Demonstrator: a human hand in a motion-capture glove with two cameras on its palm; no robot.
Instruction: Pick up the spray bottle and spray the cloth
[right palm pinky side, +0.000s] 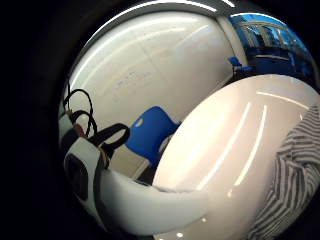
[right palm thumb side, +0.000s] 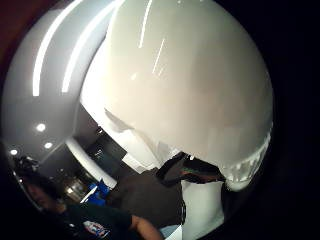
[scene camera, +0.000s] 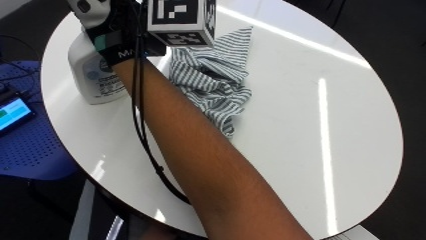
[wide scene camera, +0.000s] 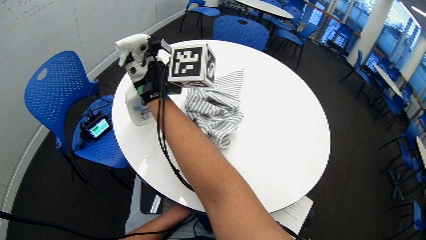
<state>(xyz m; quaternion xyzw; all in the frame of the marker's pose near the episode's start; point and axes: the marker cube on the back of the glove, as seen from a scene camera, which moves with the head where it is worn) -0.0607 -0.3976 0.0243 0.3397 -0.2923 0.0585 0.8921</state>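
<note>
A white spray bottle (scene camera: 93, 75) stands upright near the left edge of the round white table (scene camera: 313, 125). My gloved right hand (scene camera: 116, 30) grips its neck just under the white spray head (wide scene camera: 132, 45), fingers curled round it. The bottle's body (right palm thumb side: 190, 80) fills the thumb side palm view, and its white trigger part (right palm pinky side: 150, 205) shows in the little finger side view. A grey-and-white striped cloth (scene camera: 213, 80) lies crumpled on the table just right of the bottle, also seen beside my palm (right palm pinky side: 290, 175). Whether the bottle's base touches the table I cannot tell.
A blue chair (wide scene camera: 56, 85) stands left of the table, and another beside it carries a small device with a lit screen (wide scene camera: 96, 127). More blue chairs (wide scene camera: 239, 30) stand behind the table. A wall (wide scene camera: 46, 30) runs close along the left.
</note>
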